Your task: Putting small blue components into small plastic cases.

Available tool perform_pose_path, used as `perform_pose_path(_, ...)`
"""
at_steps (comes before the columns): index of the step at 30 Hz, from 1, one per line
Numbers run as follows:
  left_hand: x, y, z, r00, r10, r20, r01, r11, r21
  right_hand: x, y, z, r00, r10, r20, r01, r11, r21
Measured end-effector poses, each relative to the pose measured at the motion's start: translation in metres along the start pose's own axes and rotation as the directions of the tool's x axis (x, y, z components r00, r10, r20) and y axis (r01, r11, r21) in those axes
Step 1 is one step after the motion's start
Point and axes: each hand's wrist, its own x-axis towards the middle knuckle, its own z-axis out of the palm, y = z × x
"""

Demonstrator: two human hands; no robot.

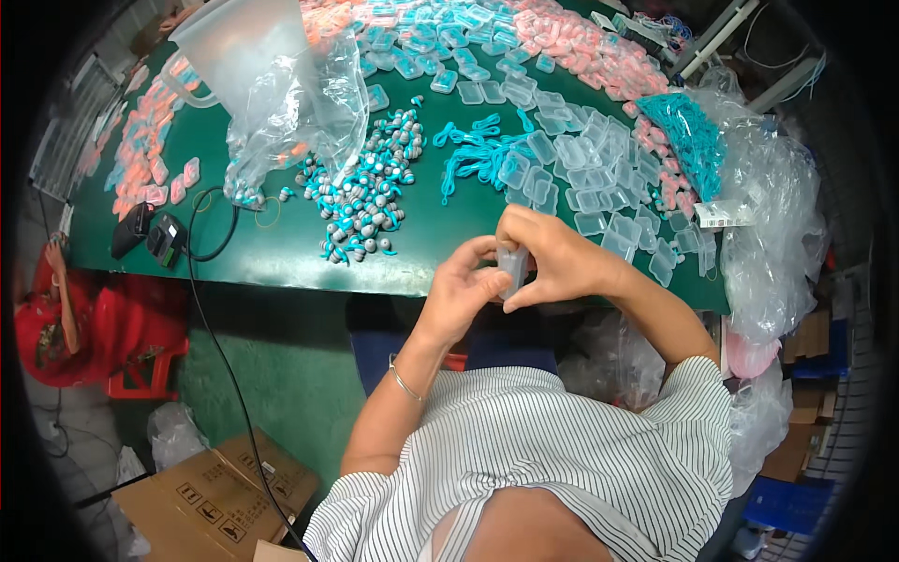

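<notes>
Small clear plastic case (511, 266) sits between the 2 hands, left hand (461, 287) fingers and thumb clamped on its left side, right hand (564, 258) fingers and thumb clamped around its right; whether the lid is open, cannot tell. Judged light, thin-walled, fairly stiff, smooth enough to slip and liable to crack under a hard squeeze: best hold is fingertips on the edges. Well right of the right fingers, a white label (725, 214) shows print too small to read; low and left of the left fingers, a brown carton (178, 478) bears dark handling symbols.
</notes>
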Motion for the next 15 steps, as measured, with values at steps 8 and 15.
perform_pose_path(8, 0.009, -0.003, -0.007, 0.992, -0.110, -0.054, 0.089, 0.949, -0.304, 0.009, 0.006, -0.013, 0.959, 0.266, 0.103, -0.281, 0.942, 0.185)
perform_pose_path(15, 0.021, -0.013, -0.028, 0.973, -0.196, 0.124, 0.227, 0.701, -0.676, 0.011, 0.042, -0.012, 0.998, 0.041, 0.038, -0.052, 0.937, 0.347)
